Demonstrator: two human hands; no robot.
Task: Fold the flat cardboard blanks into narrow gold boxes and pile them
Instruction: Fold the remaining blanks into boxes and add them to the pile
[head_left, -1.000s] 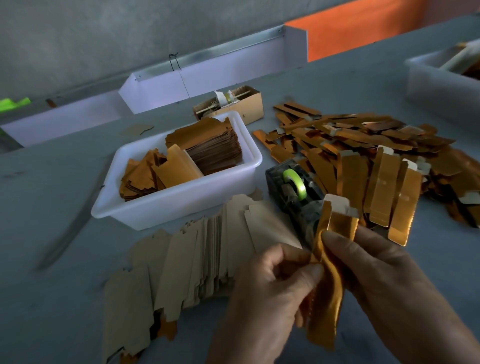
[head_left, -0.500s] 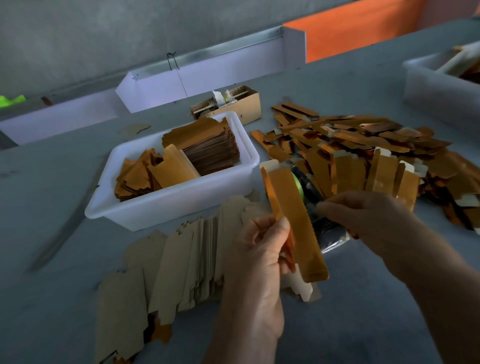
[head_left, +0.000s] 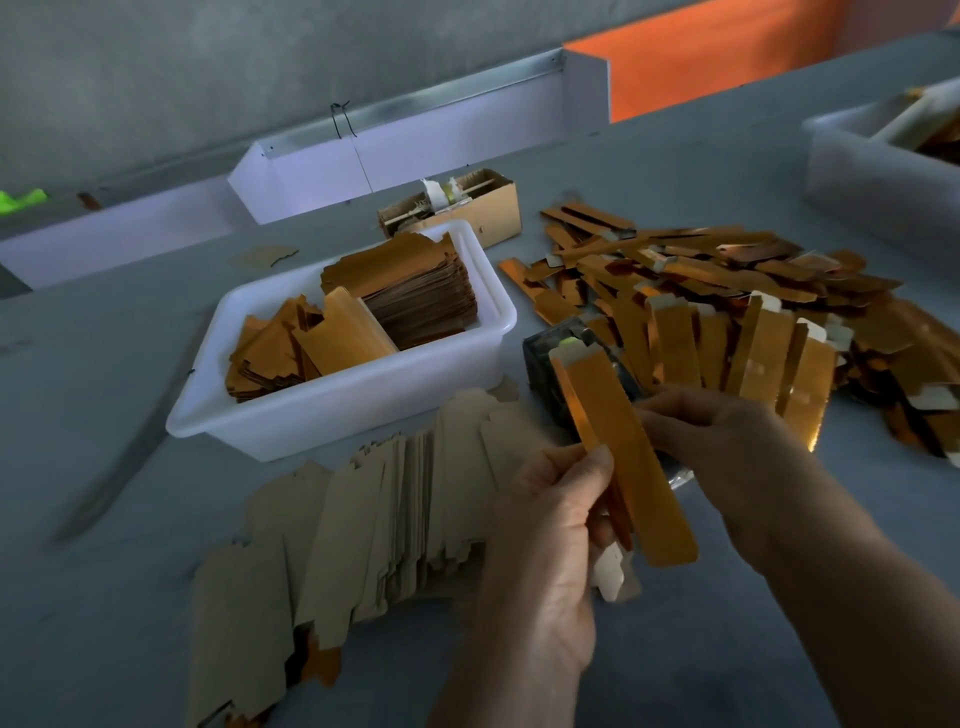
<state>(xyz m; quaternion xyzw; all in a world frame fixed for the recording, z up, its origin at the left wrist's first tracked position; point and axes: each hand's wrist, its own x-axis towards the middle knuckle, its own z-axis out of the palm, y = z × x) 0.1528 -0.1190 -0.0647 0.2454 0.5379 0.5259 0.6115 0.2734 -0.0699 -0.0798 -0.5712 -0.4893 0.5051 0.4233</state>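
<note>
Showing a narrow gold box (head_left: 628, 457) held above the grey table (head_left: 727, 639), tilted so that its white-flapped upper end leans away to the left and its lower end points toward the viewer. The left hand (head_left: 550, 545) pinches the box at mid-length, thumb against the gold face and fingers curled behind it. The right hand (head_left: 727, 447) lies just to the right of the box with fingers curled toward its edge; whether they actually grasp the box cannot be told from this view. Directly behind the box stands a dark tape dispenser (head_left: 550, 364) carrying a green roll. To the right of it spreads the pile of finished gold boxes (head_left: 727, 312), loosely heaped on the table. Under and to the left of the left hand lies a fanned row of flat cardboard blanks (head_left: 363, 519), brown side up. Beyond the blanks sits a white plastic tub (head_left: 332, 410) holding stacks of gold blanks (head_left: 410, 291). Behind the tub is a small open cardboard carton (head_left: 467, 208), and a second white tub (head_left: 872, 171) stands at the far right edge.
</note>
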